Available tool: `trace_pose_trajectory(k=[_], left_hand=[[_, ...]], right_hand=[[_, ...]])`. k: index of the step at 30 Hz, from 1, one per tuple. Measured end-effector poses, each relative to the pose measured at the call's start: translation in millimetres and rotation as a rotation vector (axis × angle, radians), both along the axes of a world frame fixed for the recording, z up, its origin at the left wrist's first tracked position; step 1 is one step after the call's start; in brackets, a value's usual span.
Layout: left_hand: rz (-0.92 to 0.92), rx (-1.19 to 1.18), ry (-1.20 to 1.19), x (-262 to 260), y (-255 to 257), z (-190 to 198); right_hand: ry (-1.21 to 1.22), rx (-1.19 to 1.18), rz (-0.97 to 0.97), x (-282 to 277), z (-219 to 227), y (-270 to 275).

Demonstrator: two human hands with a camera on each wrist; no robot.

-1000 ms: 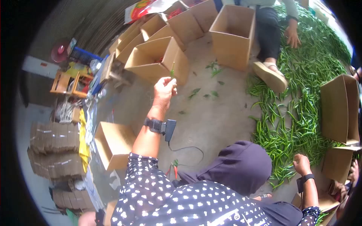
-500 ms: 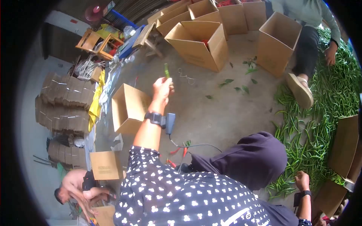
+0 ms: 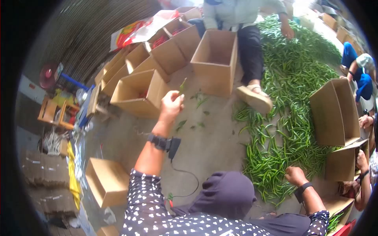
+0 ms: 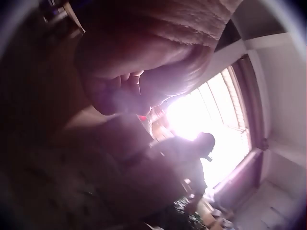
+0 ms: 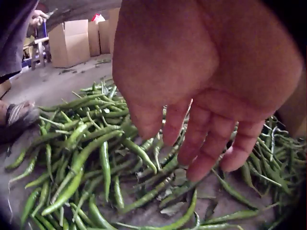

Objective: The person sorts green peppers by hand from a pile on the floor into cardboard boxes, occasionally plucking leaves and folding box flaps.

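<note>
My left hand [image 3: 172, 106] is raised over the floor at arm's length. Between its thumb and fingers it pinches a slim green chili pepper [image 3: 183, 85] that points upward. In the left wrist view the curled fingers [image 4: 120, 88] are dark against bright light, and the pepper is hidden. Low over the near end of a wide spread of green chili peppers [image 3: 275, 157] is my right hand [image 3: 296, 176]. Seen from the right wrist, its fingers [image 5: 196, 163] hang loosely bent above the peppers [image 5: 81, 167], with nothing visible in them.
Cardboard boxes [image 3: 138, 92] stand ahead, some with red contents. Another box [image 3: 106, 183] is at the left, and one [image 3: 334, 114] borders the peppers at the right. A seated person's sandalled foot [image 3: 256, 98] rests beside the peppers. Loose leaves [image 3: 181, 125] lie on the floor.
The head view has swung right, bringing people at the far right into sight. My left hand stays raised with the chili pepper, now tilted. My right hand stays low by the pile.
</note>
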State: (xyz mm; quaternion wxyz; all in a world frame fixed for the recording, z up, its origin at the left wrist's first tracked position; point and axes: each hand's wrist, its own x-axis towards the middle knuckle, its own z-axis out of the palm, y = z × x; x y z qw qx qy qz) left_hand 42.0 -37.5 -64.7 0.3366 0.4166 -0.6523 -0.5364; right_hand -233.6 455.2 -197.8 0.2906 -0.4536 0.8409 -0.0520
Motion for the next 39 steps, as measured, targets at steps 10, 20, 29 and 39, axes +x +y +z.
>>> trace_pose_trajectory(k=[10,20,29,39], left_hand=[[-0.389,-0.925,-0.484,-151.0,-41.3,-17.6],[-0.316,-0.846,-0.355,-92.6,9.5,-43.0],[0.054,-0.861,-0.394,-5.0,-9.4,-51.3],[1.266,0.042,-1.491,418.7,37.1,-18.3]], right_hand=[[-0.035,0.278,-0.178,13.5,-5.5,72.3],[-0.036,0.246,-0.124,7.3,-5.7,33.0],[-0.088,-0.012,-0.180,-0.5,14.3,-17.1],[-0.021,0.179,-0.025,-28.0,-13.1,40.4]])
